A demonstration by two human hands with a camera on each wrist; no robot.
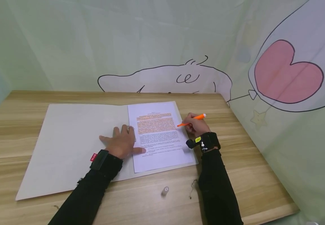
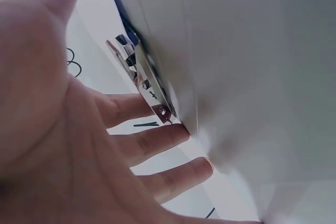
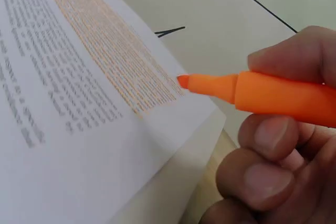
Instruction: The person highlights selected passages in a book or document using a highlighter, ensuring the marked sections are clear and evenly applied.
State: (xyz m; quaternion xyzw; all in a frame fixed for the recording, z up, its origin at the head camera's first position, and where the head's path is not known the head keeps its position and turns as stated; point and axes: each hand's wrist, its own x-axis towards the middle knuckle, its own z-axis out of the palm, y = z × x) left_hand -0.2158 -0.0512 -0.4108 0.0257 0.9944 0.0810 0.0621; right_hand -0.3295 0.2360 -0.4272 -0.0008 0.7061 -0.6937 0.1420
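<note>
My right hand (image 1: 197, 125) pinches an orange highlighter (image 1: 199, 117) at the right edge of a printed sheet (image 1: 162, 162). Its orange tip (image 3: 183, 81) points at the text, and in the right wrist view it appears just off the paper. The upper paragraphs carry orange marking; the lower lines are plain. With fingers spread, my left hand (image 1: 121, 143) rests on an opened white folder (image 1: 75, 134), its thumb on the sheet's left part. A metal clip (image 2: 142, 80) on the folder lies beside the left fingers, partly hidden by them in the head view.
A small pale cap (image 1: 165, 191) lies on the wooden table (image 1: 142, 200) below the folder. A red tag (image 1: 93, 157) shows near the left wrist. Behind the table stands a pale curtain (image 1: 123, 40) with drawn figures, and it continues along the right side.
</note>
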